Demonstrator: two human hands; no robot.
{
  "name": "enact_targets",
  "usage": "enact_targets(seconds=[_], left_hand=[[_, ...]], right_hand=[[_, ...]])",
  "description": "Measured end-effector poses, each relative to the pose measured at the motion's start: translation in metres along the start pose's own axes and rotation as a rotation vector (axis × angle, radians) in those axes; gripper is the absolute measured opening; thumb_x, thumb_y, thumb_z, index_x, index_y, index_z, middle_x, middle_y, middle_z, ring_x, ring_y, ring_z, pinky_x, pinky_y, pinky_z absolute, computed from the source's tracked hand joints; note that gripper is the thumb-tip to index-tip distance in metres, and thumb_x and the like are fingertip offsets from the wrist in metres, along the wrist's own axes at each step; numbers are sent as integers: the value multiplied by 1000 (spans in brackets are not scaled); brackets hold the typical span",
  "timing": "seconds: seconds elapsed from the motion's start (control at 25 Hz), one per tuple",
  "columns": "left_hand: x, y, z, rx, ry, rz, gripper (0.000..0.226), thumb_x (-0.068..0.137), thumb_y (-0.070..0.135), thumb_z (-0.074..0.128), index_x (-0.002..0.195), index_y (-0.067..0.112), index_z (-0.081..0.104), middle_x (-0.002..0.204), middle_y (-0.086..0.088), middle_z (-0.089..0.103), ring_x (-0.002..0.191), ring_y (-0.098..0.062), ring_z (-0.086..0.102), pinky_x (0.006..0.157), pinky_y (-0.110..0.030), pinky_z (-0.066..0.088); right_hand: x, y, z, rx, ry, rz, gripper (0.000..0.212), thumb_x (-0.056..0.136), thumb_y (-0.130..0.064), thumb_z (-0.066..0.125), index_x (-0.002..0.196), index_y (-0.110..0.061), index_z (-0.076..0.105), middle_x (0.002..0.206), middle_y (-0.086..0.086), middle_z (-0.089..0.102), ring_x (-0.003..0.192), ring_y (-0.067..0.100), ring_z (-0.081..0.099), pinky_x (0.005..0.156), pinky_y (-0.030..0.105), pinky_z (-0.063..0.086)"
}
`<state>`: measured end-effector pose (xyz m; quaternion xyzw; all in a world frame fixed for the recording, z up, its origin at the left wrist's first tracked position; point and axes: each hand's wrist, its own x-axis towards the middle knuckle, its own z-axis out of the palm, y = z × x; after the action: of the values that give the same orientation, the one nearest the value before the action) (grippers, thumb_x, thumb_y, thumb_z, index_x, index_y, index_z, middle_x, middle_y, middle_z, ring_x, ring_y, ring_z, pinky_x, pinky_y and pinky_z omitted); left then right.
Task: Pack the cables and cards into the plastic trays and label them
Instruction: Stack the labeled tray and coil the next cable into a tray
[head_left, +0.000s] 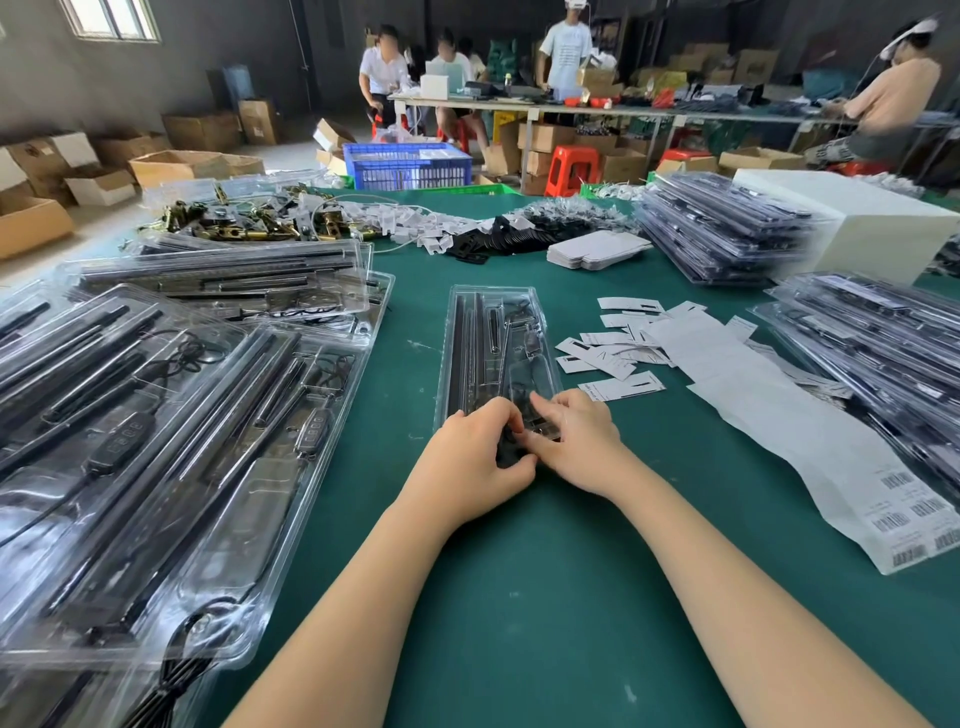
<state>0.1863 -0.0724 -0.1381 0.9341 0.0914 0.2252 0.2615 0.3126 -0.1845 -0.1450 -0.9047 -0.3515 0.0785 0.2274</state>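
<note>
A clear plastic tray (493, 338) lies lengthwise on the green table (545, 571) in front of me, with black rods and a black cable in its moulded slots. Both hands work at its near end. My left hand (472, 460) has curled fingers pinching a black part at the tray's bottom edge. My right hand (576, 441) lies beside it, its fingers pressing down on the tray's near compartment. What lies under the fingers is hidden. White cards (618, 348) are scattered to the right of the tray. A long label strip (810, 441) with barcodes runs toward the near right.
Filled clear trays (156, 441) are stacked along the left. Closed packs (727, 234) pile up at the right, beside a white box (857, 223). Gold clips, white tags and black parts lie at the table's far side. People sit at a far table.
</note>
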Motion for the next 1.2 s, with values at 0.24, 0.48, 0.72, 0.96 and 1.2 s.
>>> enact_targets(seconds=[0.24, 0.48, 0.72, 0.96, 1.2], left_hand=[[2, -1, 1, 60, -23, -36, 19, 83, 31, 56, 97, 26, 45, 83, 6, 64, 82, -22, 52, 71, -24, 38], [8, 6, -4, 224, -134, -47, 39, 87, 37, 49, 122, 21, 44, 106, 1, 66, 99, -27, 59, 77, -33, 49], [10, 16, -1, 320, -188, -54, 47, 88, 44, 46, 126, 17, 49, 121, 2, 59, 111, -24, 56, 87, -31, 43], [10, 22, 7, 422, -112, -96, 41, 87, 53, 48, 106, 16, 51, 99, 1, 63, 95, -22, 60, 72, -31, 34], [7, 21, 14, 457, -20, -40, 37, 93, 44, 43, 109, 12, 52, 97, 0, 62, 98, -21, 58, 87, -33, 36]], right_hand=[[-5, -4, 3, -10, 95, 79, 44, 98, -39, 46, 140, -26, 49, 107, 2, 33, 113, 28, 33, 97, 36, 34], [-17, 1, -9, 233, 247, 22, 41, 88, -34, 69, 125, -18, 65, 87, 2, 51, 90, 19, 50, 72, 21, 31], [-20, 9, -18, 267, 107, 0, 43, 85, -33, 73, 126, -23, 64, 102, 4, 55, 94, 13, 48, 75, 21, 32], [-17, 19, -18, 366, 80, -17, 28, 97, -21, 56, 121, -25, 67, 98, -11, 58, 92, 4, 54, 76, 14, 37], [7, 13, -15, 332, 261, 12, 32, 79, -44, 75, 108, -32, 72, 90, -4, 65, 77, 7, 55, 66, 23, 40]])
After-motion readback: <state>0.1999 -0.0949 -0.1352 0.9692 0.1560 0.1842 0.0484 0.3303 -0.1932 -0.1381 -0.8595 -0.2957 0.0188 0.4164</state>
